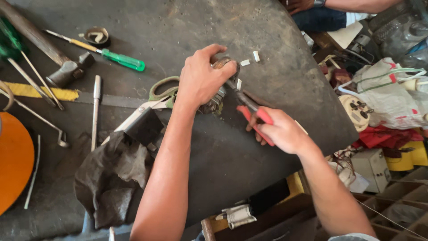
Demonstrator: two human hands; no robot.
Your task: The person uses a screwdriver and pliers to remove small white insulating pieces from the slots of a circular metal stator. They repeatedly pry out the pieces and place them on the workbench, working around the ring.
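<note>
My left hand point(203, 78) is clamped over a small metal motor part point(217, 99) that rests on the dark worktable point(187, 27). Only its wound edge shows below my palm. My right hand point(278, 131) grips red-handled pliers point(253, 111), whose jaws reach up to the part just under my left fingers. Green-handled scissors point(162, 87) lie right beside my left wrist. Small white bits point(250, 59) sit on the table just beyond the part.
A hammer point(67, 71), a green-handled screwdriver point(118, 58), metal rods point(96, 107) and a dark rag point(113, 176) lie at the left. An orange disc point(13, 160) is at the far left edge. Clutter and bags point(388, 96) fill the right. Another person's arm point(339, 5) is at the top.
</note>
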